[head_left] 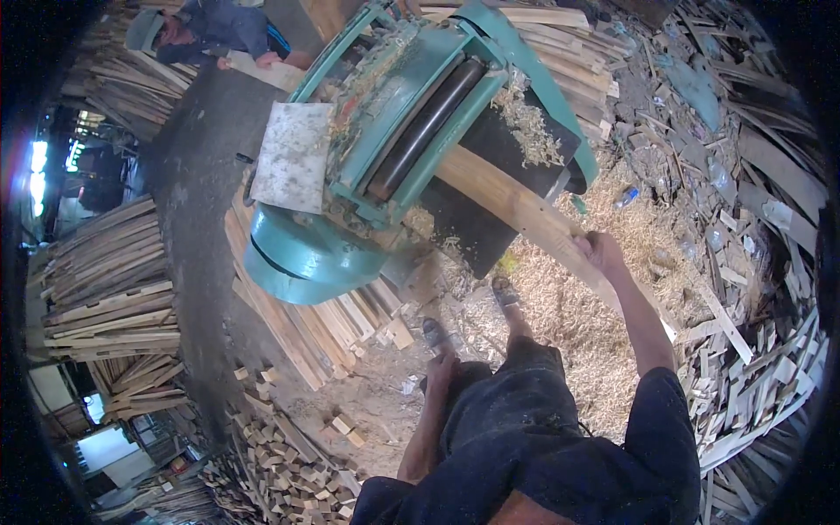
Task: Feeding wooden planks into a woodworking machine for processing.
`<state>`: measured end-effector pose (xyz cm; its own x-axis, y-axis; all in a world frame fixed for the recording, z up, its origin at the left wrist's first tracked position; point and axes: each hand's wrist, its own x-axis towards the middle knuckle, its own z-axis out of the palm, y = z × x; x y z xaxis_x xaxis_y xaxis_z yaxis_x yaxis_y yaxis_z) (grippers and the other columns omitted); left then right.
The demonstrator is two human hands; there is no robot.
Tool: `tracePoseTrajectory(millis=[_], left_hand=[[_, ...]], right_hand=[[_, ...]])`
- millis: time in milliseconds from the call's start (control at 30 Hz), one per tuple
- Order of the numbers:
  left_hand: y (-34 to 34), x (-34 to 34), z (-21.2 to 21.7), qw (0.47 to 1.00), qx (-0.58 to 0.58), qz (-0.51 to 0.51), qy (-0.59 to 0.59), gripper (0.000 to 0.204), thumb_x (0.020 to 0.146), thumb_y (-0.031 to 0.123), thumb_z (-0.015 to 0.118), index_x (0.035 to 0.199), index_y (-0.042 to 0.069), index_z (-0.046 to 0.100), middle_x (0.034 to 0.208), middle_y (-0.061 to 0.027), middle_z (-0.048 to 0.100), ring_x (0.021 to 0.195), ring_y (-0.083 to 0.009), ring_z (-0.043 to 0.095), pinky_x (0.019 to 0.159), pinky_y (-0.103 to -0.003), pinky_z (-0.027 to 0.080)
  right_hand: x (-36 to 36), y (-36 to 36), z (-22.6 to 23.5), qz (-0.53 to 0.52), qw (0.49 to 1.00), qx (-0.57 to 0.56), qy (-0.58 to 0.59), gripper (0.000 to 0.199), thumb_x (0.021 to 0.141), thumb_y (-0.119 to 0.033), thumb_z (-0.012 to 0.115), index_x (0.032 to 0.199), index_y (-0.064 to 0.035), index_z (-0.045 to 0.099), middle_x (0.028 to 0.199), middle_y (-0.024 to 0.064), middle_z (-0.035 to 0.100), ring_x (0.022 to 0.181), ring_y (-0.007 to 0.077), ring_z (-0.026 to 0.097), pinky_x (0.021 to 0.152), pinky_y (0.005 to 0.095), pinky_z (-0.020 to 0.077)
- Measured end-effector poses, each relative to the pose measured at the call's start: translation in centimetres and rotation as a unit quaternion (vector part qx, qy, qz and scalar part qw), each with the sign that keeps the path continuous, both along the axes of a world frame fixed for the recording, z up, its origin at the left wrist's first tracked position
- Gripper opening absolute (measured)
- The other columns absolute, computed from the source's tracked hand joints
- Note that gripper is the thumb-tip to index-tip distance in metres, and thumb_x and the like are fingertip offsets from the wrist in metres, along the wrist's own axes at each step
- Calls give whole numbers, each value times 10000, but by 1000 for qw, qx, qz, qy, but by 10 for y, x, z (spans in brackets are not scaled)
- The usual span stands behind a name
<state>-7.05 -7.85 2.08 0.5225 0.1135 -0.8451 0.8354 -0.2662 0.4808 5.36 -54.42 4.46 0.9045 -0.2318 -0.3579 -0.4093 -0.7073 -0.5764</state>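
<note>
A green planing machine (420, 131) with a dark roller stands in front of me. From its dark bed a long pale wooden plank (503, 194) sticks out toward my right side; its other part is hidden inside the machine. My right hand (602, 252) is closed around the edge of this plank, close to its outer end. Down by my left knee rests my left hand (441, 366), apart from the plank, its fingers too small and dark to make out. Wood shavings (529, 131) lie on the machine bed and top.
Across the machine a co-worker (210, 35) has hands on a board (262, 72). Shavings (604, 350) cover the floor by my feet. Stacked planks (297, 324) lie beside the machine, more timber (109, 280) at left, small blocks (289, 464) at lower left, and scrap wood (761, 394) at right.
</note>
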Motion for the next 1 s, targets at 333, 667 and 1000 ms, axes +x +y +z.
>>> tracePoseTrajectory(millis=[333,667,1000], left_hand=[[-6,4,-1,999,-41,24,18,240,849,223,541,871,-12,588,669,-47,564,544,-142,530,474,-281,435],[-2,-4,-21,999,-52,8,11,265,848,259,542,830,2,608,655,-33,566,545,-128,532,476,-272,424],[2,-19,-48,993,34,-54,103,465,796,475,624,709,18,605,627,-12,533,582,-113,465,536,-278,384]], right_hand=[[-19,-12,9,-3,999,-22,45,593,796,-578,485,870,-11,642,782,221,633,760,380,616,669,423,473],[-40,-23,9,-30,996,-17,81,612,798,-601,466,904,-30,657,804,210,643,770,369,616,689,419,471],[16,-20,-7,2,998,13,63,451,810,-431,577,978,-20,656,848,209,657,842,330,640,753,380,494]])
